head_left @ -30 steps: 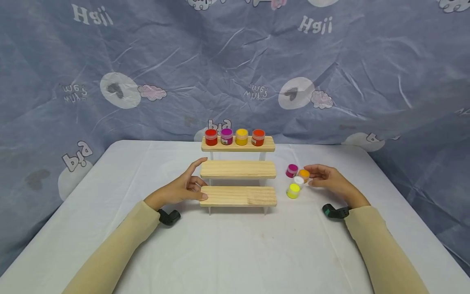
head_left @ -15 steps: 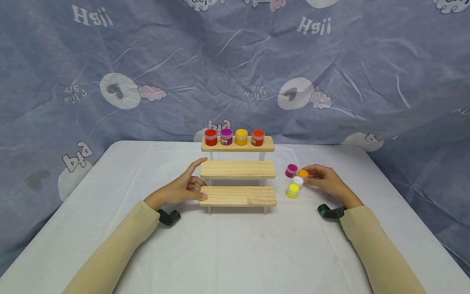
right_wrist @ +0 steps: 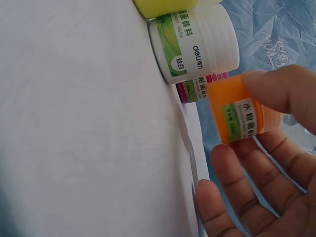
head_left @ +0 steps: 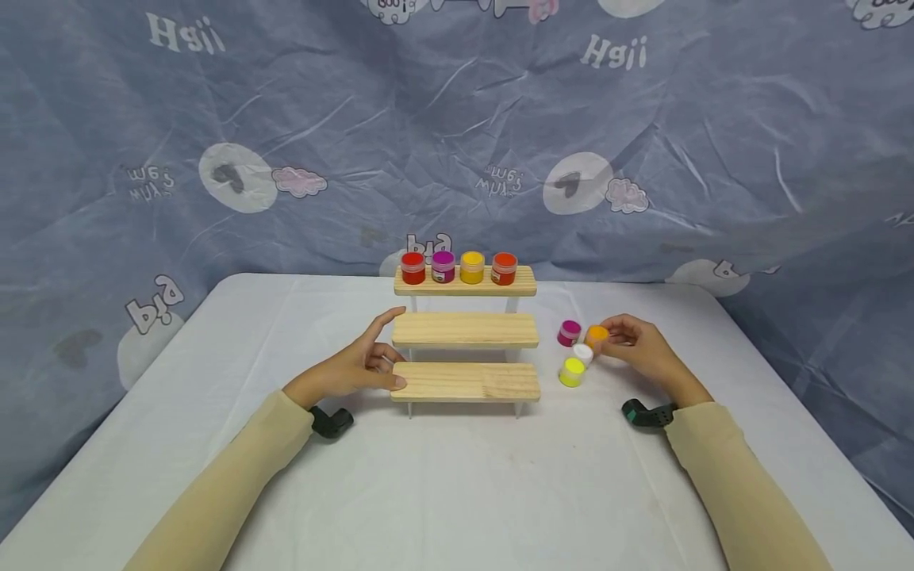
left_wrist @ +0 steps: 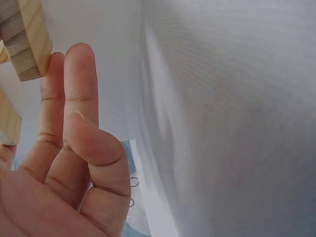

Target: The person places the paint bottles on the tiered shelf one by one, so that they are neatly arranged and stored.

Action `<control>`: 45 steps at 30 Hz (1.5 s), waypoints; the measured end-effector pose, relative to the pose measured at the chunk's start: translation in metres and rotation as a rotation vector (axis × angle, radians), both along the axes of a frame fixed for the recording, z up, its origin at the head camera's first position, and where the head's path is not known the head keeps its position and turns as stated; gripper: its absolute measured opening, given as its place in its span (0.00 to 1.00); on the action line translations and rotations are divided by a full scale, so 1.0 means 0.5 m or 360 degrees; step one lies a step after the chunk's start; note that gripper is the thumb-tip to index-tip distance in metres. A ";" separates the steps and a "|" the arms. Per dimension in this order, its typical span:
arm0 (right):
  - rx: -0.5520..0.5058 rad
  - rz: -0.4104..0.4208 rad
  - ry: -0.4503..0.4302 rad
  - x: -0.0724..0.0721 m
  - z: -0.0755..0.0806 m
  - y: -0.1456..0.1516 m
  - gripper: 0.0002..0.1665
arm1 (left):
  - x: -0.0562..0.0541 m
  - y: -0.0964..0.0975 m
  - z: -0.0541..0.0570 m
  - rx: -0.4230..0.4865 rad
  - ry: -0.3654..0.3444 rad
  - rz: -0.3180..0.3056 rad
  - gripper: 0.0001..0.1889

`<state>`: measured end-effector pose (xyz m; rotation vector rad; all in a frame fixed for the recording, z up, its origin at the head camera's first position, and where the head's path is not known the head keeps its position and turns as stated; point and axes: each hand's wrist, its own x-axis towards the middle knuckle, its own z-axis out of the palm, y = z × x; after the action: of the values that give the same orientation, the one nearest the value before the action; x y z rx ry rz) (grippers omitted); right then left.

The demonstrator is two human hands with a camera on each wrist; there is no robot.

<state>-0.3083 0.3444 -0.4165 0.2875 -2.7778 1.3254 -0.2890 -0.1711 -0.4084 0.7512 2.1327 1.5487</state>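
Note:
My right hand (head_left: 639, 350) pinches an orange paint jar (right_wrist: 236, 111) between thumb and fingers, lifted slightly off the cloth. Close beside it stand a white paint jar (right_wrist: 197, 44), a magenta one (head_left: 569, 333) and a yellow one (head_left: 572, 372). My left hand (head_left: 357, 365) grips the left end of a three-step wooden display rack (head_left: 464, 329), with the thumb on the lowest step and the index finger stretched along the middle one. In the left wrist view, a fingertip touches a step's end (left_wrist: 28, 44); the thumb is not plainly seen there.
On the top step stand a red jar (head_left: 412, 268), a purple jar (head_left: 443, 267), a yellow-orange jar (head_left: 472, 268) and an orange-red jar (head_left: 504, 269) in a row. A white cloth covers the table (head_left: 471, 492). Behind it hangs a blue-grey printed curtain (head_left: 400, 119).
My right hand has closed on the orange jar and raised it slightly, away from the white jar. My left hand stays in place on the rack.

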 end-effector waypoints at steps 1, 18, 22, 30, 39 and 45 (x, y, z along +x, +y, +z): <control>-0.0007 -0.0002 0.0010 0.001 0.002 0.000 0.25 | 0.001 0.000 0.000 -0.0001 0.0000 0.0002 0.61; -0.0339 0.0053 0.0374 0.028 0.064 -0.039 0.23 | 0.002 0.001 0.002 -0.0014 0.0010 0.0007 0.61; -0.0369 0.0109 0.0421 0.037 0.083 -0.059 0.22 | 0.003 0.000 0.003 -0.0016 0.0017 0.0013 0.61; -0.0368 0.0242 0.0512 0.061 0.117 -0.104 0.21 | 0.001 -0.001 0.001 -0.0001 0.0006 0.0003 0.61; -0.0286 0.0435 0.0540 0.079 0.138 -0.162 0.21 | -0.001 -0.002 -0.002 0.0007 -0.0003 -0.0007 0.61; -0.0274 0.0488 0.0495 0.083 0.147 -0.205 0.21 | 0.002 -0.001 -0.002 0.0005 0.0007 -0.0006 0.61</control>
<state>-0.2666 0.2417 -0.3428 0.8565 -2.4134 1.4234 -0.2881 -0.1718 -0.4092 0.7600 2.1308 1.5502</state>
